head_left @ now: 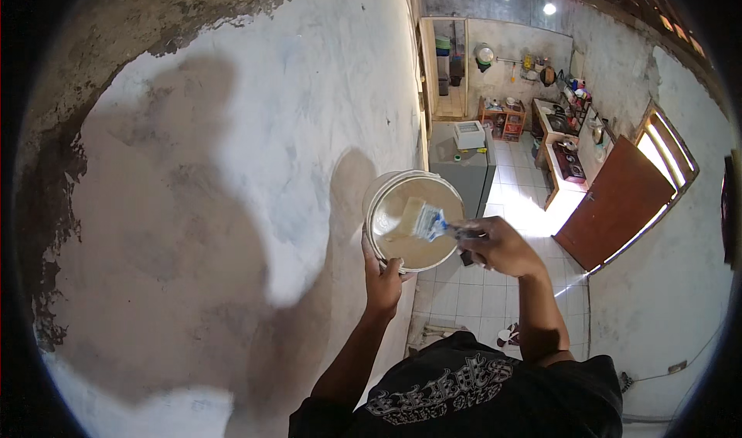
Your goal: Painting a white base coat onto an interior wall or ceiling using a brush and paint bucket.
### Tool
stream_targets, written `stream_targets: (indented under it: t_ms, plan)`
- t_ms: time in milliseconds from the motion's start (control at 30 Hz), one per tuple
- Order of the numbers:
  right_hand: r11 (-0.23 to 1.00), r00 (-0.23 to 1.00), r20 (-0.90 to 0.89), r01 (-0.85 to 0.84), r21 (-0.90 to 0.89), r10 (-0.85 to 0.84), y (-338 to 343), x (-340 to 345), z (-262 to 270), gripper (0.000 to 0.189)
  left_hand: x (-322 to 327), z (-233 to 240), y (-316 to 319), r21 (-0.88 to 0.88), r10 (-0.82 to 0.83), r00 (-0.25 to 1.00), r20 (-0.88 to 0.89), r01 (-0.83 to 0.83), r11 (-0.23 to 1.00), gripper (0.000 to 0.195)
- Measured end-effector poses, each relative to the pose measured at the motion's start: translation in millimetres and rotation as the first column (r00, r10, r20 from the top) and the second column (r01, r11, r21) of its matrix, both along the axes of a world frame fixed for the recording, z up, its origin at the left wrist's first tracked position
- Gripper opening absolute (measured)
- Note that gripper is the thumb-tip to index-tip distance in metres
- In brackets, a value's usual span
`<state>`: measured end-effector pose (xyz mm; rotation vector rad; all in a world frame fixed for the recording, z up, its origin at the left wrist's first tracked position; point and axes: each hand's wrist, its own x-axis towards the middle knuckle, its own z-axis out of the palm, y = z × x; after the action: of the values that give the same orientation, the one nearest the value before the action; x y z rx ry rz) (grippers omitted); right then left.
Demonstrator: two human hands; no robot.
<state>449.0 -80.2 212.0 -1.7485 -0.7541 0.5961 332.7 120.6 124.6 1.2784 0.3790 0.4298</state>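
Note:
My left hand (384, 287) grips the near rim of a round white plastic bucket (377, 197), which is tilted so that its mouth faces me. Pale, cream-looking paint (420, 259) lies inside the bucket. In my right hand (501, 246) is the handle of a flat paintbrush (430, 222) with a blue-and-white ferrule area and pale bristles. The brush head is over the bucket's mouth, its bristles at the paint; whether they dip into it is hard to tell. Pale smears mark the fingers of both hands.
Close on the left rises a patchy white-coated wall (301, 119) with bare, rough plaster (110, 49) along its upper edge. Well below stand a grey refrigerator (461, 171), a counter with a gas stove (569, 161) and a brown door (623, 203) ajar above a tiled floor (475, 299).

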Motion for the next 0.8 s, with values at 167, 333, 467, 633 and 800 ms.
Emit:
stream_targets:
  t_ms: [167, 333, 467, 633, 800]
  plan:
    - [0.993, 0.993, 0.022, 0.119, 0.003, -0.119, 32, 2, -58, 0.016, 6, -12, -12, 0.084, -0.059, 0.993, 0.107, 0.050, 0.995, 0.074]
    - [0.886, 0.889, 0.178, 0.362, 0.290, -0.422, 67, 10, -96, 0.024, 7, -33, -14, 0.128, -0.087, 0.990, 0.115, 0.072, 0.989, 0.075]
    - [0.898, 0.910, -0.162, 0.407, 0.166, -0.382, 74, 4, -90, 0.034, 2, -16, -19, -0.036, -0.109, 0.993, 0.045, 0.111, 0.993, 0.078]
    - [0.955, 0.870, 0.395, 0.279, 0.100, -0.295, 71, -5, -105, 0.032, 8, -33, 2, 0.125, -0.144, 0.982, 0.121, 0.129, 0.984, 0.078]
    - [0.991, 0.829, 0.545, 0.132, 0.024, -0.124, 57, -2, -79, 0.031, 12, -35, 18, 0.172, -0.149, 0.981, 0.123, 0.127, 0.977, 0.079]
